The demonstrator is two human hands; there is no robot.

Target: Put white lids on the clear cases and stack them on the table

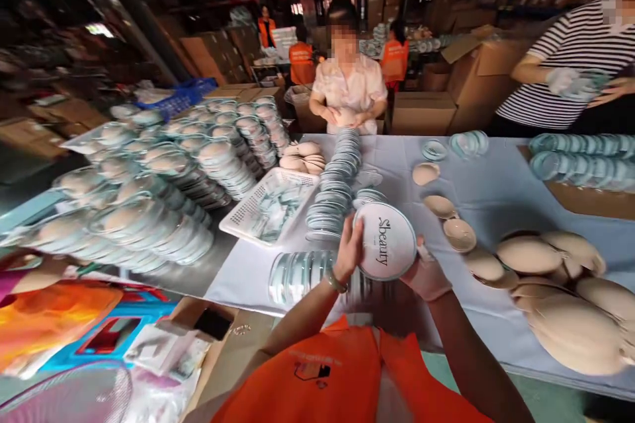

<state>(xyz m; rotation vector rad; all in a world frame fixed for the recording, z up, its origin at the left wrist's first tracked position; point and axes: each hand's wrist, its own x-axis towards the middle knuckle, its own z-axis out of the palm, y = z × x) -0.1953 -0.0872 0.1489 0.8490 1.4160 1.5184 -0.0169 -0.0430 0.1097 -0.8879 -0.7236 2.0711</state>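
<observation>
Between both hands I hold a round case [380, 258] with a white face and "Sbeauty" lettering, tilted towards me. My bare left hand [350, 250] grips its left edge, a bracelet on the wrist. On the lower right edge, my gloved right hand [427, 273] closes round the rim. Just beyond it stands a leaning stack of round clear cases [331, 197]. A row of cases on edge [297, 275] lies to the left of my forearm. Beige bra cups [528, 256] are spread over the table at right.
A white basket [241, 217] holds small packets. Tall stacks of filled cases [163, 225] crowd the left side. Across the white-covered table [496, 337], a person [350, 79] handles a beige cup. Another person in stripes [555, 66] holds clear cases near rows of cases [585, 165].
</observation>
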